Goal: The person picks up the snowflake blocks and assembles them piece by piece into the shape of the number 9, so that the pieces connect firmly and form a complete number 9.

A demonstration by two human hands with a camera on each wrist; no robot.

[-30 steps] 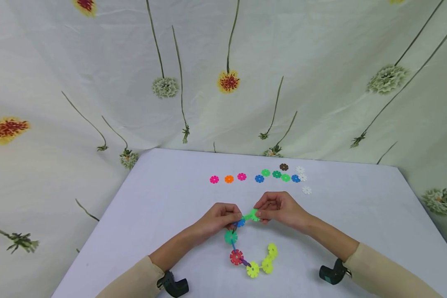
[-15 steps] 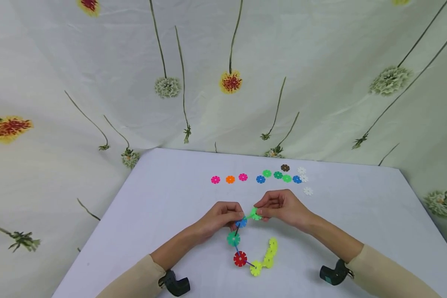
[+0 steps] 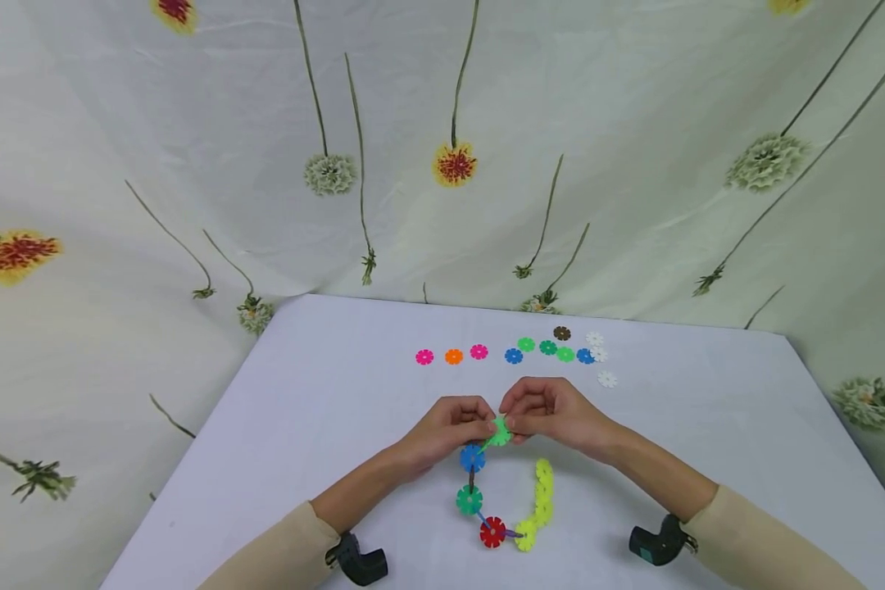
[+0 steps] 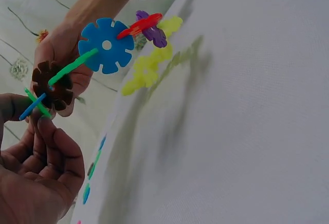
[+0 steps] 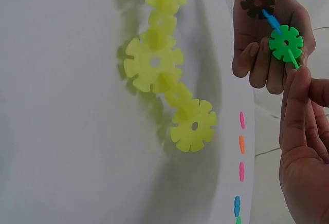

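Observation:
A chain of notched plastic discs hangs between the hands. It runs from a green disc (image 3: 501,431) down through a blue disc (image 3: 473,459), a brown one seen edge-on, a teal-green disc (image 3: 469,500) and a red disc (image 3: 492,533), then purple. Several yellow discs (image 5: 154,62) form its far end, curving back upward in the head view. My left hand (image 3: 451,430) pinches the green end at its left edge with thumb and fingertips. My right hand (image 3: 553,416) pinches the same end from the right, the fingertips of both hands close together.
Loose discs lie in a row at the back of the white table (image 3: 288,426): pink (image 3: 424,357), orange (image 3: 453,356), blue, green, brown (image 3: 562,333) and white (image 3: 608,379). A flower-printed cloth (image 3: 413,229) hangs behind. A black wrist camera (image 3: 656,542) sits below the right sleeve.
My left hand shifts slightly right, its grip passing from beside the blue disc to the green one. The lower chain swings right and its yellow end stands straighter. The right hand barely moves.

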